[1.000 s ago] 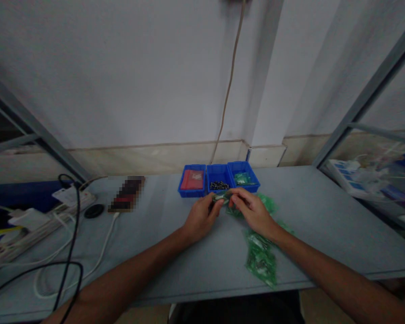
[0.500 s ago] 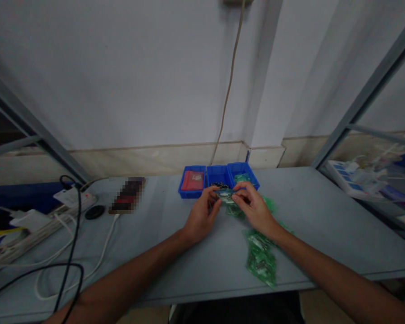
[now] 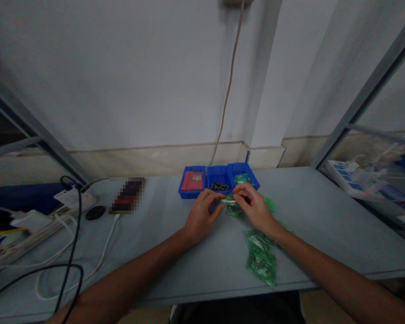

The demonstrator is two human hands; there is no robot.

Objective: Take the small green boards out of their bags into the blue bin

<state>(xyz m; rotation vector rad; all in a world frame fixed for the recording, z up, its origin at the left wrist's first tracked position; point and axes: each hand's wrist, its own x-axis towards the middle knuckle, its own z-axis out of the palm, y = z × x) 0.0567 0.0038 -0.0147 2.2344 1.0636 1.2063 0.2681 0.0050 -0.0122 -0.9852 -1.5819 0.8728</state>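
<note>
My left hand point(image 3: 202, 215) and my right hand point(image 3: 254, 208) meet just in front of three blue bins. Both pinch one small green plastic bag point(image 3: 228, 201) between their fingertips, low over the grey table point(image 3: 324, 216). More green bags lie under and beside my right hand, and a pile of green bags point(image 3: 261, 256) runs toward the table's front edge. The left bin point(image 3: 192, 182) holds something red, the middle bin point(image 3: 219, 179) small dark parts, the right bin point(image 3: 243, 175) green bags.
A power strip point(image 3: 72, 198), white and black cables point(image 3: 70, 252) and a round black object point(image 3: 95, 212) crowd the table's left side. A dark blurred item point(image 3: 127, 194) lies behind them. A cord point(image 3: 227, 90) hangs down the wall. Metal frame posts stand at both sides.
Both hands stayed together by the bins. The small green bag was raised a little half a second ago and is now lower, closer to the table.
</note>
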